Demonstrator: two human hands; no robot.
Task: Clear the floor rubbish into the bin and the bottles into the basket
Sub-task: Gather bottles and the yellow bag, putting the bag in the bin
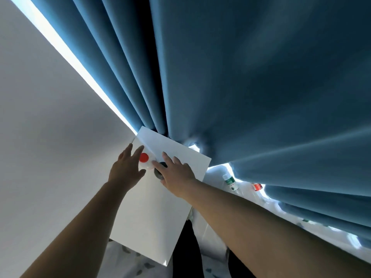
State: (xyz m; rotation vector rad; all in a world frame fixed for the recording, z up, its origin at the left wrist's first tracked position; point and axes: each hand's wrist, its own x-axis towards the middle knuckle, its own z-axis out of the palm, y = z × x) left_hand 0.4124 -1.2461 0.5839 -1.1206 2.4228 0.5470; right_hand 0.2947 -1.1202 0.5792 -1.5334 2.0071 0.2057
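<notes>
Both wide open: red-capped bottle (145, 159) just beside left grip (125, 170), dark-capped bottle (159, 171) under right grip (175, 172); light, slick, I'd grab mid-body.

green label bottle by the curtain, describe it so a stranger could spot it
Start at the big blue curtain and follow its hem to the right of the white panel. The bottle there has a white cap and green label; its neighbour is red-labelled.

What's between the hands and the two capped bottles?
Nothing visible. The left hand is right beside the red-capped bottle; the right hand lies over the dark-capped bottle, partly hiding it. No basket is recognisable in view, so that path can't be judged.
</notes>
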